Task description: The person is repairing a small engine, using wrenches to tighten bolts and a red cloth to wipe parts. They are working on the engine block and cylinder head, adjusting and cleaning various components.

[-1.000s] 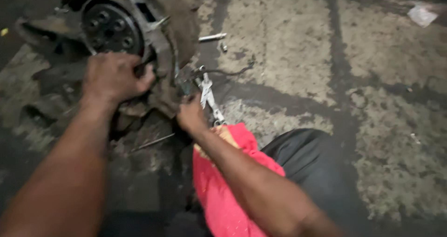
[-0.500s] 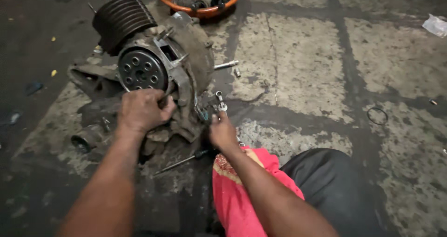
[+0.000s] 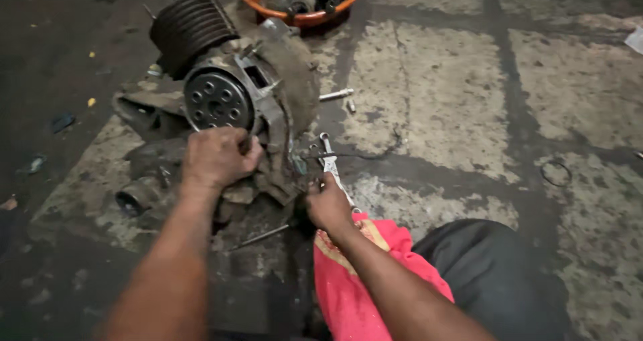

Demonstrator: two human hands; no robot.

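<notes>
one grimy grey metal engine block (image 3: 268, 113) lies on the stained concrete floor (image 3: 455, 80), with one dark finned cylinder (image 3: 191, 23) at its upper left and one round perforated metal disc (image 3: 218, 103) on its face. left hand (image 3: 216, 157) rests on the engine just below the disc, fingers curled shut against the casing; what it pinches, if anything, cannot be told. right hand (image 3: 328, 204) sits at the engine's lower right edge, fingers bent around the handle end of one silver open-ended spanner (image 3: 331, 163), whose head lies just beside the casing. one thin dark wire (image 3: 365, 155) runs from the engine out over the floor to the right.

one orange plastic bowl (image 3: 305, 16) holding dark metal parts stands at the top edge, just above the engine; the parts are too bunched to count. one short silver bolt (image 3: 337, 95) and one smaller metal piece (image 3: 351, 105) lie right of the engine. one thin ring (image 3: 556, 174) lies well apart at the right. one red cloth (image 3: 362, 281) lies under the right forearm, beside one dark trouser knee (image 3: 495, 274). one thin metal rod (image 3: 258, 236) lies below the engine.
</notes>
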